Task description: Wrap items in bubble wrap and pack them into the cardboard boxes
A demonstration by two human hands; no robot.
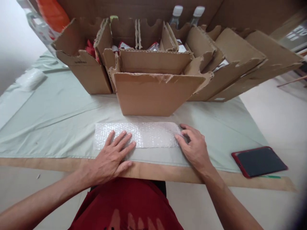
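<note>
A strip of clear bubble wrap [153,134] lies flat on the pale green cloth [69,111] near the table's front edge. My left hand [115,156] rests on its left part, palm down with the fingers spread. At the strip's right end, my right hand [193,143] is closed, thumb and fingers curled around the edge of the wrap. Just beyond the strip stands a cardboard box [153,94] with an open top; its inside is mostly hidden by the front wall.
Behind it stand several more open cardboard bins [83,68] with packets in some. An orange bottle [54,16] and white-capped bottles [177,12] stand at the back. A roll of bubble wrap [31,78] lies far left. A phone in a red case [260,161] lies right.
</note>
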